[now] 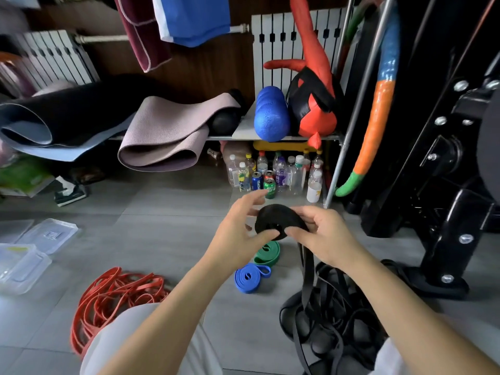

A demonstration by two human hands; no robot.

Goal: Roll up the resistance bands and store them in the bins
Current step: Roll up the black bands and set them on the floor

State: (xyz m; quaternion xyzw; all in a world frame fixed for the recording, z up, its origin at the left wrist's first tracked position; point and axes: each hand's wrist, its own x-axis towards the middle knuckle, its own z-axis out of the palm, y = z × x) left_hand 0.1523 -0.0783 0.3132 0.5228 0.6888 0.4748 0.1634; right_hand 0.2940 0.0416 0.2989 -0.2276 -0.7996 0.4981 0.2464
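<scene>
We hold the rolled black resistance band (280, 220) in mid-air above the grey tiled floor (167, 201), near the middle of the view. Our right hand (323, 234) grasps it from three o'clock, with the thumb on the near face and the fingers curled round the back. Our left hand (236, 228), at nine o'clock of the roll, is released: only the thumb tip touches the roll's lower edge, and the other fingers are spread and lifted clear. An unrolled tail (307, 269) hangs from the roll toward six o'clock into a tangled heap of black bands (330, 315) on the floor. Just below the roll lies a rolled green band (267, 253), with a rolled blue band (249, 278) just beside it at seven o'clock. A loose pile of red bands (113, 293) sits at eight o'clock of the roll. Clear plastic bins (23, 266) are at nine o'clock by the left edge. Drink bottles and cans (273, 174) stand at twelve o'clock.
</scene>
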